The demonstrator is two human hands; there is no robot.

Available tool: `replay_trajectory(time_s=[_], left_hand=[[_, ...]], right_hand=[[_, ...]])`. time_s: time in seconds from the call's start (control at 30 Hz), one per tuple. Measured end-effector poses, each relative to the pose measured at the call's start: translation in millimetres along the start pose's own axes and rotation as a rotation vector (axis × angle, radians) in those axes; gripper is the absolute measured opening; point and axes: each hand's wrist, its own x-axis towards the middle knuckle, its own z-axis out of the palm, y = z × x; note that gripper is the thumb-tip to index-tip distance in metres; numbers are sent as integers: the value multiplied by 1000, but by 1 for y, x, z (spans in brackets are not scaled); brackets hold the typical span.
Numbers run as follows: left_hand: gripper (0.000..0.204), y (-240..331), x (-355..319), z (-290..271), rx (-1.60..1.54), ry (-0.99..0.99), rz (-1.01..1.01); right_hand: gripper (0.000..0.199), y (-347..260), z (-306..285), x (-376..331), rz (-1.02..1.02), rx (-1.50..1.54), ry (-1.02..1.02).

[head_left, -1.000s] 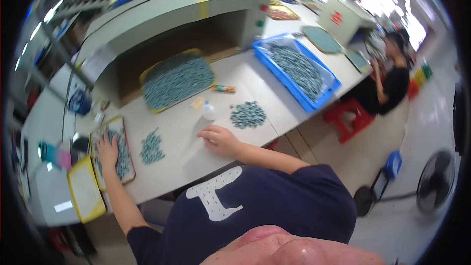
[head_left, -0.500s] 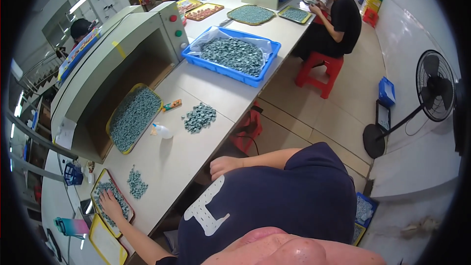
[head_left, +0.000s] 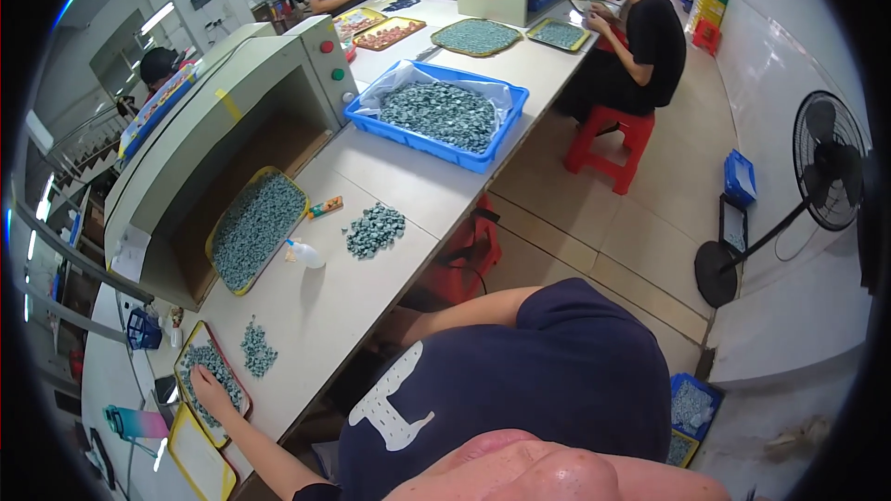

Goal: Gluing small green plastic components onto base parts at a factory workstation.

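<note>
Grey-green pieces (head_left: 202, 355) lie in the shallow tray (head_left: 229, 365) at eight o'clock of the view, where the left hand (head_left: 212, 390) is over them, its fingers bent; whether they grasp any, I cannot tell. Toward seven o'clock, near the table (head_left: 311, 315), the right hand (head_left: 397, 326) is in shadow, and its fingers' state I cannot tell either.
</note>
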Motion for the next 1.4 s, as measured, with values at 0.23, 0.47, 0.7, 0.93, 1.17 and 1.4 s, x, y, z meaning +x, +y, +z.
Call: replay_trajectory(time_s=[0.23,0.47,0.7,0.93,1.17,1.4], left_hand=[[35,-7,32,25,-52,-31,-117],[31,-27,68,69,-22,-3,-59],[29,-37,114,88,22,-5,-46],[27,-52,129,80,-4,0,-71],[23,-112,136,91,-88,8,-22],[16,-158,129,73,-8,352,11]], right_hand=[[29,21,-14,46,254,182,-176],[34,94,18,66,347,272,-191],[35,160,-7,49,645,472,-648],[35,165,-15,72,730,467,-856],[35,139,24,116,616,375,-1053],[35,96,65,162,433,250,-1242]])
